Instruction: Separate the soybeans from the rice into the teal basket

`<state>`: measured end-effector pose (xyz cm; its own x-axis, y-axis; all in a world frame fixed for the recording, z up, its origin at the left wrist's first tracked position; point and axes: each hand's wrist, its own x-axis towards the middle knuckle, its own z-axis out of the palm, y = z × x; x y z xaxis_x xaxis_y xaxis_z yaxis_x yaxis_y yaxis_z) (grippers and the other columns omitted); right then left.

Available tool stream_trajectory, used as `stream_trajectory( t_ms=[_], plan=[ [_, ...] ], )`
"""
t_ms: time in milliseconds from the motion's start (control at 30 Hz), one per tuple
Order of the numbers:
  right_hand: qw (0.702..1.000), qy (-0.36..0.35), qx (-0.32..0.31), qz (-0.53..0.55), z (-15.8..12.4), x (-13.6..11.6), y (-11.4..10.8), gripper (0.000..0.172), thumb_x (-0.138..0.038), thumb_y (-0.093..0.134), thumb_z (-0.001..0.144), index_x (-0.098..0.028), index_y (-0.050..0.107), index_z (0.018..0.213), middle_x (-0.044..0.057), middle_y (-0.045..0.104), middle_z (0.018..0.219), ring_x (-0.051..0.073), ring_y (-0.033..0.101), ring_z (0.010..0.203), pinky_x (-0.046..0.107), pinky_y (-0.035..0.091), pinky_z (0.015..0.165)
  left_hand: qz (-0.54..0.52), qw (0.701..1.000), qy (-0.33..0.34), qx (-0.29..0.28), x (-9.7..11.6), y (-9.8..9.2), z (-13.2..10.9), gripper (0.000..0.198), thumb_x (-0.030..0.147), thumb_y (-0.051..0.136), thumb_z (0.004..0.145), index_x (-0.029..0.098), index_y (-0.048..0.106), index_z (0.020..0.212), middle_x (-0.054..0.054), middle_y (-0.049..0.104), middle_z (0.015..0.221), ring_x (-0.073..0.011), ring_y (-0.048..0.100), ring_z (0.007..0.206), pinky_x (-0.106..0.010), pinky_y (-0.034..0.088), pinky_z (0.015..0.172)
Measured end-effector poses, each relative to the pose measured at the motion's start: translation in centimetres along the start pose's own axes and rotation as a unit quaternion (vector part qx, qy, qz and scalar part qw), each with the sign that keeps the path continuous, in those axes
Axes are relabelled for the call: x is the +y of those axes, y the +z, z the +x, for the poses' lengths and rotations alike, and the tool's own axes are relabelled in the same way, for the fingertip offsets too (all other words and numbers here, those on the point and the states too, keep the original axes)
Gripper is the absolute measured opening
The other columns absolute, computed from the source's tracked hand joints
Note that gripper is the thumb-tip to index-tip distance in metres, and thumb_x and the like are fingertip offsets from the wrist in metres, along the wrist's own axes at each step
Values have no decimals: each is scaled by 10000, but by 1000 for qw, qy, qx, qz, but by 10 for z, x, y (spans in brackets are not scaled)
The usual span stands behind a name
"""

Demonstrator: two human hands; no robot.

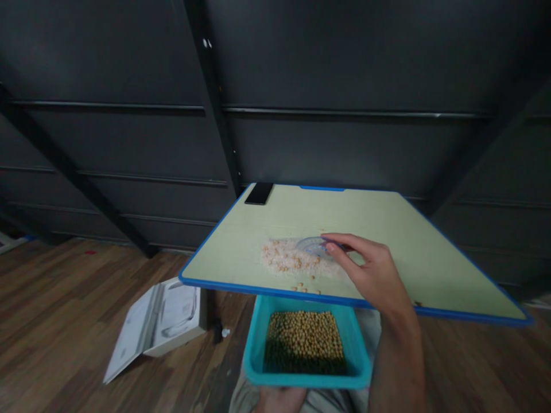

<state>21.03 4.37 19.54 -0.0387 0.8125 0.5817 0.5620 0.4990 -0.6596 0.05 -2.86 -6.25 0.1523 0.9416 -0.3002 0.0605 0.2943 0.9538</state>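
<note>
My right hand (370, 269) reaches over the pale green table (387, 229) and its fingers are closed on a small clear plastic dish (313, 245). The dish lies at the edge of a heap of pale grains mixed with soybeans (289, 258). A few loose beans (306, 288) lie near the table's blue front edge. Below that edge, a turquoise basket (253, 355) full of soybeans rests on my lap. My left hand (280, 399) holds the basket from beneath at the bottom of the view; only part of the hand shows.
A black phone (259, 193) lies at the table's far left corner. An open white box (157, 318) lies on the wooden floor to the left. A dark panelled wall with slanted black beams stands behind the table.
</note>
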Motion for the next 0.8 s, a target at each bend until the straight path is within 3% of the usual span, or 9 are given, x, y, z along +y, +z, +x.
stream_trajectory(
  t_ms=[133,233,400,533,700,800],
  plan=[
    [1000,-11,-18,6,0,4,4,196,-264,650,986,-241,801,1110,45,809,1145,228,748,1058,409,558,978,29,999,26,-16,13,5,-3,564,589,701,751,362,729,1266,-2,670,1480,-346,392,1544,-557,282,1294],
    [999,-16,-34,2,1,8,8,194,-256,639,998,-248,797,1112,34,811,1130,222,747,1044,415,546,986,31,999,36,-11,19,3,2,632,585,730,730,337,700,1311,-14,643,1511,-352,357,1561,-576,246,1307],
    [998,-24,-58,9,0,13,11,206,-245,628,1009,-270,790,1133,16,809,1130,217,743,1042,426,534,996,17,999,47,-11,25,4,7,677,581,761,689,369,687,1327,18,660,1492,-376,389,1539,-569,291,1300],
    [997,-27,-67,4,-1,15,12,212,-241,627,1008,-277,794,1134,17,809,1130,221,741,1041,432,528,998,-78,996,32,-22,39,12,6,678,563,765,709,400,658,1358,52,668,1477,-383,420,1520,-574,313,1295],
    [997,-29,-74,4,0,14,13,232,-220,615,1006,-281,799,1135,20,810,1127,222,736,1038,426,540,962,-211,976,43,30,68,27,4,644,622,576,879,431,503,1490,69,596,1547,-381,506,1463,-641,413,1221],
    [996,-22,-82,4,-1,13,12,235,-219,614,1005,-277,801,1135,24,810,1126,222,733,1044,431,534,974,-234,971,35,45,82,27,-3,655,736,456,883,478,491,1484,72,583,1554,-378,569,1410,-671,502,1132]
  ],
)
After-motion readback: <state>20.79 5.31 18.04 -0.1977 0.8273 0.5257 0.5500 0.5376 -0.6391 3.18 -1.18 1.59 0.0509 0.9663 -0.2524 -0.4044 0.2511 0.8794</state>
